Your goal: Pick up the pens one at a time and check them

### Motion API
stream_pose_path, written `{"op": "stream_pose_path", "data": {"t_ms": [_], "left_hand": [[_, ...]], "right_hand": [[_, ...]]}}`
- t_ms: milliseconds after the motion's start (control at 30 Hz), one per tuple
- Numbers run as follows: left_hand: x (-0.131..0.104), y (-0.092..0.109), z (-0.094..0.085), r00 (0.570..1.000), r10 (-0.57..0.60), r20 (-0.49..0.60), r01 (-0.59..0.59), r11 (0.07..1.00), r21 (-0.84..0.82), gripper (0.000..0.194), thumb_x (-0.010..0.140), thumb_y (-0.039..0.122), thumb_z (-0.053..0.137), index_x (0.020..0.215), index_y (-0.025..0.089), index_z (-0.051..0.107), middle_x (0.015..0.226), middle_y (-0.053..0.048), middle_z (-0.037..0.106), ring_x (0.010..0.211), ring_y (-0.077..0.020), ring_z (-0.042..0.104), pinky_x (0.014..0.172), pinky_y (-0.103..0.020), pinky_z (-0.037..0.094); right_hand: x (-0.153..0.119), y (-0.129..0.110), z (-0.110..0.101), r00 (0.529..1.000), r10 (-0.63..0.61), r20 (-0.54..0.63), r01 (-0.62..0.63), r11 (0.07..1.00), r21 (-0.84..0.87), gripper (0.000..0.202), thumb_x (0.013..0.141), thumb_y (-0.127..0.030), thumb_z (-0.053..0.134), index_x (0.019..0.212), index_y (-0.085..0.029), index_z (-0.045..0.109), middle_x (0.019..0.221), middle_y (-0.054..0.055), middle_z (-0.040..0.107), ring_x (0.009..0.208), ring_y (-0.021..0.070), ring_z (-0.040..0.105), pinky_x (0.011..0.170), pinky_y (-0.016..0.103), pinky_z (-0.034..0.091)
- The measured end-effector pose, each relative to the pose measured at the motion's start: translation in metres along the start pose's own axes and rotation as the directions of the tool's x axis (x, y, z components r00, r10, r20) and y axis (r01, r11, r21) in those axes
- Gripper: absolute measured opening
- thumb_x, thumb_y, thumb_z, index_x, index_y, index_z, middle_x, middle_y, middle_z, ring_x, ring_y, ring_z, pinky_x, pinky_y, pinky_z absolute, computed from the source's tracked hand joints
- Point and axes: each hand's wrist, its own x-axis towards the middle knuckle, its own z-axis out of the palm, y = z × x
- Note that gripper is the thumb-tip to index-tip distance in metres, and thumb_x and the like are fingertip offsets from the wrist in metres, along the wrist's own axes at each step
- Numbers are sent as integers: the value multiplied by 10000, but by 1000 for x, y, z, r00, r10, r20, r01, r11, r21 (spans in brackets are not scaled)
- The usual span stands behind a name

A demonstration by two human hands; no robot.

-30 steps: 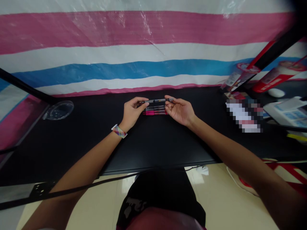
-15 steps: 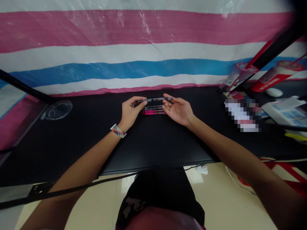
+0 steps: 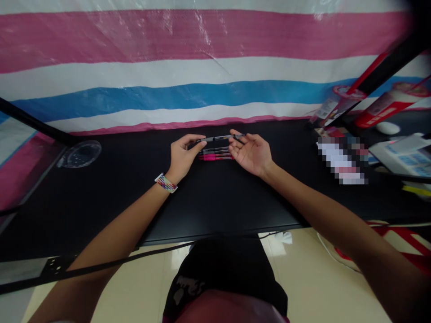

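A slim pen (image 3: pixel 222 137) with a clear barrel and dark ends is held level above the desk between my two hands. My left hand (image 3: pixel 184 154) pinches its left end between thumb and fingertips. Palm turned up, my right hand (image 3: pixel 252 154) has loosely curled fingers under the right end, with the thumb tip against it. Just below, several more pens (image 3: pixel 217 156) lie side by side on the black desk (image 3: pixel 215 197); the nearest have bright pink parts and the others look grey or black. My hands partly cover their ends.
A clear plastic lid (image 3: pixel 81 154) lies at the left. On the right stand a drink cup with a red straw (image 3: pixel 336 105) and a red and white cup (image 3: pixel 384 107), near a white mouse (image 3: pixel 388 128) and papers. Striped sheeting (image 3: pixel 202 96) hangs behind the desk.
The held pen reaches slightly farther right, its right end now at my right thumb tip. My left hand has barely moved, and the pens on the desk stay put.
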Motion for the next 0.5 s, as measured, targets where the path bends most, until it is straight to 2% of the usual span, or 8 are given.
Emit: {"op": "stream_pose_path", "data": {"t_ms": [200,367,500], "left_hand": [[0,-1,0,1000,-11,4,11,1000,3,186,912,349,919,1077,269,887,1111,-54,880,1056,-237,811,1045,-426,640],[0,0,0,1000,2,-9,-2,1000,3,183,914,352,916,1080,279,887,1109,-50,880,1047,-234,811,1038,-423,639],[0,1,0,1000,-13,-5,13,999,37,194,925,386,907,1084,278,878,1118,-54,879,1058,-236,812,1039,-425,645]], "right_hand": [[1,1,-2,999,-11,-41,9,999,-46,293,883,-303,670,1133,-201,784,957,83,818,956,215,765,1013,367,662],[1,1,-1,998,-19,-66,10,993,-122,268,912,-299,656,1128,-220,793,979,81,819,986,216,772,1042,359,654],[-1,0,2,997,-7,-74,2,998,-66,263,904,-294,664,1111,-217,807,965,75,820,953,202,767,1060,344,651]]}}
